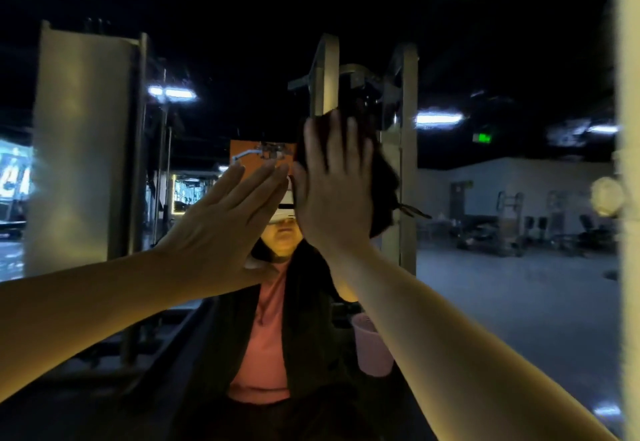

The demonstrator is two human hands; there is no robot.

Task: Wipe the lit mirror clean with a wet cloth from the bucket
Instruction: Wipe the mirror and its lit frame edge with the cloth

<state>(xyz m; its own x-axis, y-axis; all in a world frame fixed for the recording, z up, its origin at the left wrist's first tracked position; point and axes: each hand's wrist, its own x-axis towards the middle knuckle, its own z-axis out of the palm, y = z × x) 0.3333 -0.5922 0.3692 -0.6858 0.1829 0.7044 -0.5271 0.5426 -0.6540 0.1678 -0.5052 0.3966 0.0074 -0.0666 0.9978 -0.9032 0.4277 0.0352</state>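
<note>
Dark cloth [381, 177] is flat against the mirror glass [502, 302], upper-middle of the pane, pinned under your right hand [332, 184]. That hand's fingers are straight and spread, palm pressing, not gripping. Your left hand [225, 229] is also flat, fingers straight and together, just beside the right with fingertips about touching it; can't tell if it's on the glass or only near it.

Risks from here:

- Cloth is held by palm pressure alone. Most of it bunches out past the right side of your hand, with a loose tail [414, 212] hanging. Ease off mid-stroke and I'd expect it to slide down or drop.
- If the bare left palm is on the glass, it'll likely leave prints on the area you're cleaning. Keep it off or put cloth under it.
- Bunched cloth means uneven contact, so streaks are probable. Can't judge how wet it is from here; if it's dripping, runs will head toward the bottom edge.
- Lit strip [628, 198] runs along the pane's right edge. Water wiped into it is something to avoid.
- Pink bucket [372, 347] shows only as a reflection, low, near your right forearm, so it's close to your body. A step back or a wide elbow swing could tip it.
- Dark room and busy reflections make smears hard to spot.
</note>
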